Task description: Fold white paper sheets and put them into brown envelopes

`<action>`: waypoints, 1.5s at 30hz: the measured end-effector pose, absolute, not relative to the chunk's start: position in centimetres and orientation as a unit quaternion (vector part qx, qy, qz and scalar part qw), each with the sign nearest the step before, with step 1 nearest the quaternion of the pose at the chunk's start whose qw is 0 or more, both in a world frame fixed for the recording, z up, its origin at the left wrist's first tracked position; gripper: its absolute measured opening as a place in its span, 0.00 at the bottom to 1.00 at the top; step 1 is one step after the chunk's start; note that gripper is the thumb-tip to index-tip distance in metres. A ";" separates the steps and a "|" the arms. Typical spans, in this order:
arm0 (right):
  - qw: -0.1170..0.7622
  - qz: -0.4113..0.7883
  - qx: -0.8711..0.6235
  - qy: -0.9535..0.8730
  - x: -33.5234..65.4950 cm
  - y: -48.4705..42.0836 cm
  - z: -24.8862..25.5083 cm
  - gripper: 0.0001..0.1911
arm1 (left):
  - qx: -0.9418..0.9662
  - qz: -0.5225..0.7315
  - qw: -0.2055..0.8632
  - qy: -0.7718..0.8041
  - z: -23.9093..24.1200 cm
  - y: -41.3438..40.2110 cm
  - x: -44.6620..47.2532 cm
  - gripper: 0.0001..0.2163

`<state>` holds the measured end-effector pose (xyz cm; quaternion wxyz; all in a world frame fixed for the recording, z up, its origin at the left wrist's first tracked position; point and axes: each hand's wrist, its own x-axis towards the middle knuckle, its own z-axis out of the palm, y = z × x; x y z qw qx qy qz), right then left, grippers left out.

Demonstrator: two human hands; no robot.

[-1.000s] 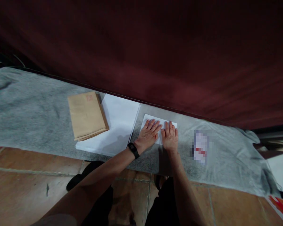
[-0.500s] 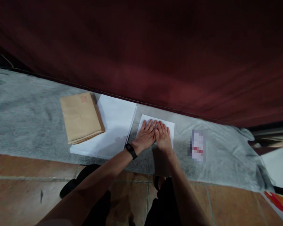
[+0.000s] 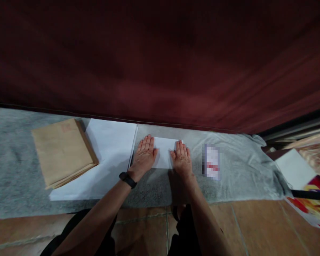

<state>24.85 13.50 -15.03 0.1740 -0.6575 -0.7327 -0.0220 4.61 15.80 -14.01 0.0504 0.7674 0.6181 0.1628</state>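
A small white sheet of paper [image 3: 165, 153], perhaps folded, lies flat on the grey cloth [image 3: 237, 167] in front of me. My left hand [image 3: 145, 153], with a black band on its wrist, presses flat over the paper's left edge, fingers extended. On the right edge rests my right hand [image 3: 181, 158], palm down with its fingers stretched out. Between the two hands the middle of the paper shows. Both hands cover the paper's side edges. Left of my left hand lies a stack of larger white paper sheets [image 3: 112, 149].
Brown envelopes [image 3: 64, 153] sit stacked partly over the large sheets. A blurred pale item with a red mark [image 3: 212, 161] lies to the right. Dark red fabric [image 3: 154, 71] rises behind the cloth. A white square object [image 3: 296, 169] stands at far right, above tiled floor [image 3: 256, 224].
My hands were side by side at the paper's middle; they have slid apart to its left and right edges. The camera view has turned a little.
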 end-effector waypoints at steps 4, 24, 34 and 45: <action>0.161 -0.003 -0.683 -0.713 26.0 13.2 -14.1 0.31 | 0.753 0.184 0.042 0.630 -14.1 15.7 4.3 0.29; 0.315 0.348 -0.692 -0.549 27.5 14.3 -9.7 0.07 | 0.756 0.205 0.021 0.621 -12.9 14.9 4.8 0.29; 0.610 0.471 -0.569 -0.287 27.5 15.3 -9.4 0.18 | 0.684 0.419 0.158 0.576 -9.8 15.5 5.3 0.28; 0.628 0.559 -0.493 -0.225 23.9 14.6 -9.9 0.17 | 0.208 0.550 0.698 0.409 -8.0 14.7 6.3 0.20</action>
